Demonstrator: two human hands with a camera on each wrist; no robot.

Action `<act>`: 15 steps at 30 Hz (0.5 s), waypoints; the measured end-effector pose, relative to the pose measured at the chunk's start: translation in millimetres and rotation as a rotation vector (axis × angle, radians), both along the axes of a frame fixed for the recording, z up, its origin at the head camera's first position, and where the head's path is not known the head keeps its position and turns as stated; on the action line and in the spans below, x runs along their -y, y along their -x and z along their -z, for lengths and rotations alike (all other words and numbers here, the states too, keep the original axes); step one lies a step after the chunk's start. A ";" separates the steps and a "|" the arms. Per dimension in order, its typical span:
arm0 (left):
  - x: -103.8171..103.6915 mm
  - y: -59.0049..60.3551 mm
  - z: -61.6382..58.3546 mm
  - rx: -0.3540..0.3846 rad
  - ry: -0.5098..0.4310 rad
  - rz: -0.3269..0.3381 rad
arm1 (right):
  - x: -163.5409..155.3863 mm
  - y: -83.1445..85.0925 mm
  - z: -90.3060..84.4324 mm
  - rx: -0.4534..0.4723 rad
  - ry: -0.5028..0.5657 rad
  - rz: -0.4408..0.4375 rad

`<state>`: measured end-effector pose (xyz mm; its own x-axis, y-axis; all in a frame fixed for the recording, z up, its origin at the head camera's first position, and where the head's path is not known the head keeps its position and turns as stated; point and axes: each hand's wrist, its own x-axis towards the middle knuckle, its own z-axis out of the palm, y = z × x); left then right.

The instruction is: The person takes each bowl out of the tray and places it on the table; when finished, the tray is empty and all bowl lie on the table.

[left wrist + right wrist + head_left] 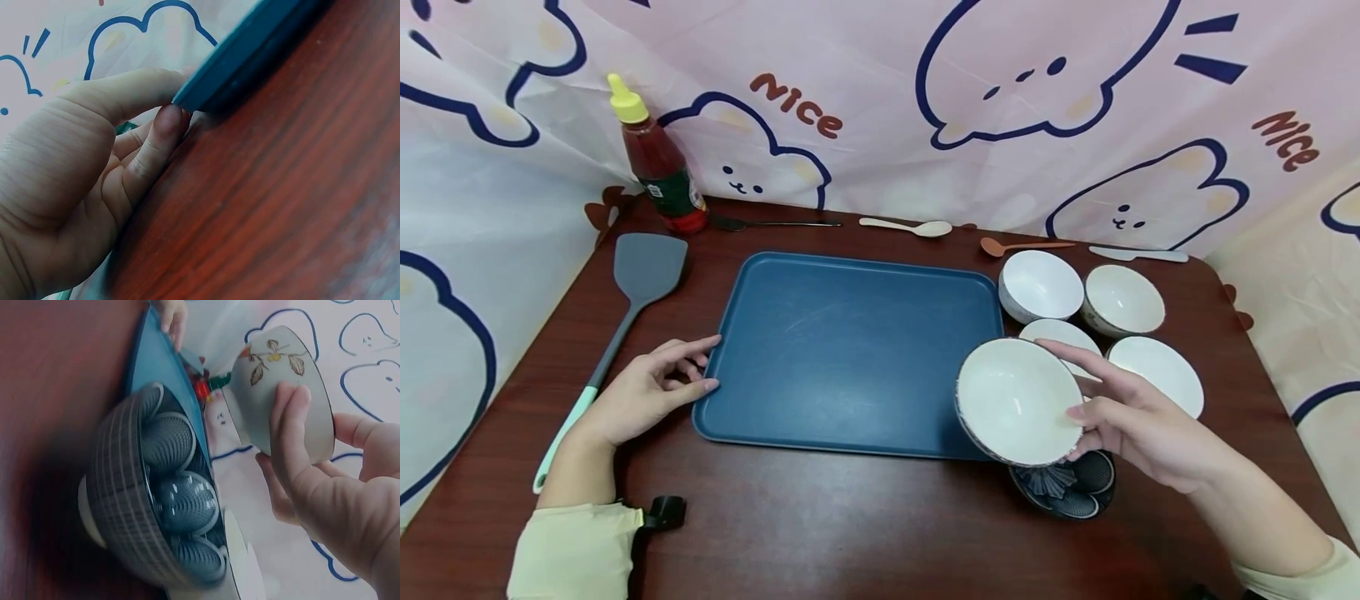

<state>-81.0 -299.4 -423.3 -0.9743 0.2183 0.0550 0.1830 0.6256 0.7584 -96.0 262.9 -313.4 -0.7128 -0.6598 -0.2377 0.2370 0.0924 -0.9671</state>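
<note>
My right hand [1131,417] grips a white bowl [1018,400] with a dark rim, raised over the right front corner of the blue tray [850,358]. In the right wrist view, leaf sprigs show on the outside of this bowl [272,365], and the fingers curl around its wall. Below it stands a dark patterned bowl [1078,487] with ribbed rounded shapes inside. At the tray's left rim, my left hand [643,387] touches the edge with index finger and thumb, set apart along it. In the left wrist view both fingertips meet the tray's edge [215,75].
Several white bowls [1041,283] cluster right of the tray. Behind it lie a dark fork [775,223], a white spoon [928,228], a brown spoon [996,247] and a white knife [1138,253]. A grey spatula [647,267] and a red sauce bottle [662,171] occupy the left side.
</note>
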 end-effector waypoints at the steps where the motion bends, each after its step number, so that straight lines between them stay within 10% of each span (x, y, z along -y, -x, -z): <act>1: -0.3 0.2 -0.3 0.002 0.001 0.002 | -4.6 -0.9 -0.2 0.003 -0.009 -0.003; 15: 0.2 -0.2 1.0 0.011 -0.010 -0.003 | -75.0 -8.1 2.3 -0.015 -0.142 -0.096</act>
<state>-80.9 -299.6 -424.3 -0.9756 0.2144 0.0464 0.1725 0.6189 0.7663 -87.9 337.9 -315.6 -0.6522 -0.6857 -0.3232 0.2056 0.2504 -0.9461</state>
